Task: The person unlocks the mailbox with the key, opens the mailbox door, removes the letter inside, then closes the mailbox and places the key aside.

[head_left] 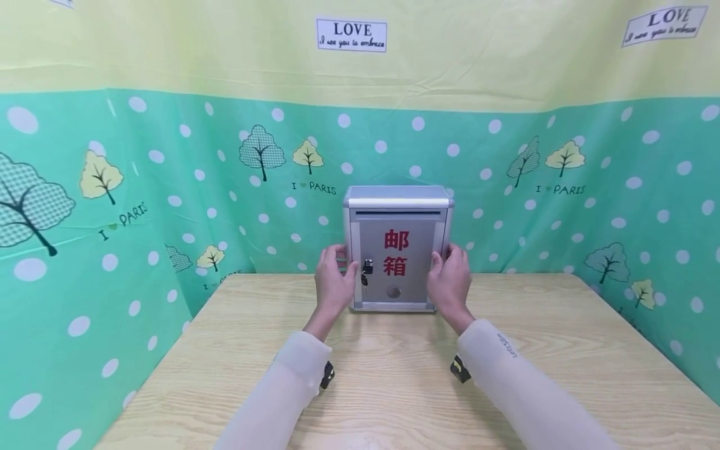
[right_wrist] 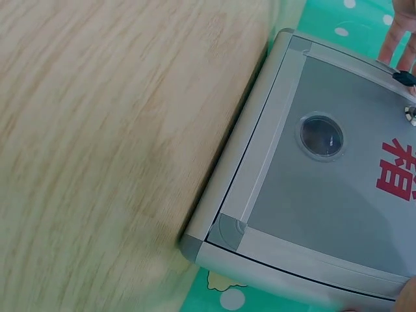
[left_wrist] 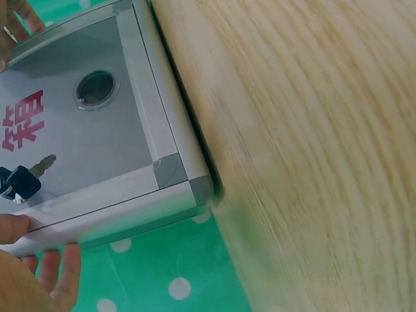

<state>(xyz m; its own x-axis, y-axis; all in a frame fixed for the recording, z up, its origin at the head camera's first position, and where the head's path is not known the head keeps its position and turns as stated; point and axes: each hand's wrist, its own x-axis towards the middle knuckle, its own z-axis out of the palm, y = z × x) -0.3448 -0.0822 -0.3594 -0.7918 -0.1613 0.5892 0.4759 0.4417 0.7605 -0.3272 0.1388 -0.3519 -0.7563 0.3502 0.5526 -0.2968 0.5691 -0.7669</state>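
Observation:
A grey metal mailbox [head_left: 413,262] with red characters stands upright near the far edge of the table. It has a slot near its top and a round window [left_wrist: 95,89] low on the door. My left hand [head_left: 335,281] grips its left side, thumb at the front edge and fingers round the side. On the opposite side my right hand [head_left: 449,279] holds it the same way, fingers partly hidden behind the frame. Keys [left_wrist: 27,181] hang from the lock [head_left: 368,267] on the door's left, close to my left thumb.
The wooden table [head_left: 388,375] spreads out in front of the box and to both sides. Behind it and along the sides hangs a green and yellow curtain [head_left: 416,144] with dots and trees. Black straps [head_left: 460,369] show under the sleeves at both wrists.

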